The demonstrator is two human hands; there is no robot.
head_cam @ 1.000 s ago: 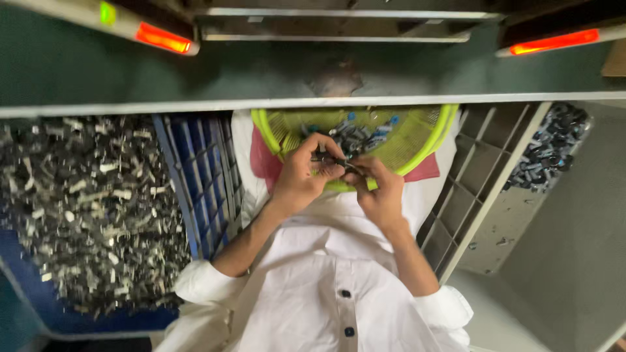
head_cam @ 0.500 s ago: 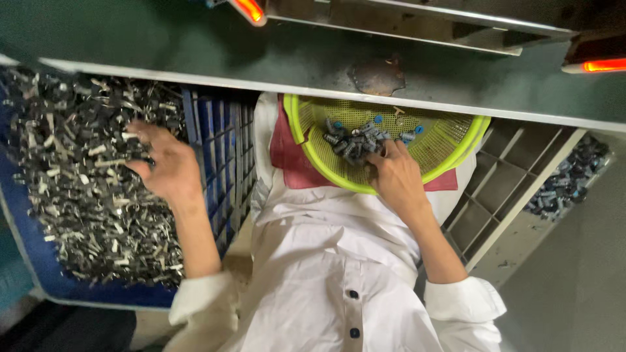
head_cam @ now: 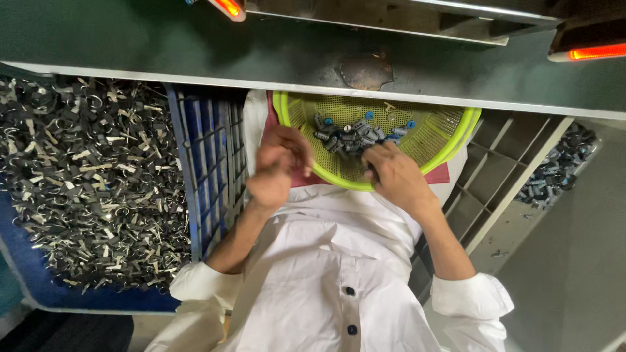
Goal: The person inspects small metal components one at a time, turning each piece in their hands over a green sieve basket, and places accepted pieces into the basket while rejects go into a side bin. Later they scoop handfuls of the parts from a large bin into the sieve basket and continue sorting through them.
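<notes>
The small parts (head_cam: 352, 138) were seen heaped in the green basket (head_cam: 450, 140), dark bodies with blue caps, no common long axis. The right hand (head_cam: 394, 179) was laid at the basket's near rim, fingers curled into the heap, nearer it. The left hand (head_cam: 277, 166) was held blurred left of the basket; its grip could not be told.

A small-parts assembly workshop, seen from a seated work station. At the left of the frame a blue plastic crate (head_cam: 202, 176) is heaped with hundreds of small black and silver metal clips (head_cam: 85, 182). In the upper middle a lime-green mesh basket (head_cam: 450, 140) holds little grey and blue components (head_cam: 349, 137). A green workbench (head_cam: 130, 39) spans the top, with orange-lit fixtures (head_cam: 596, 51) above and a grey compartmented tray (head_cam: 505, 166) at right
</notes>
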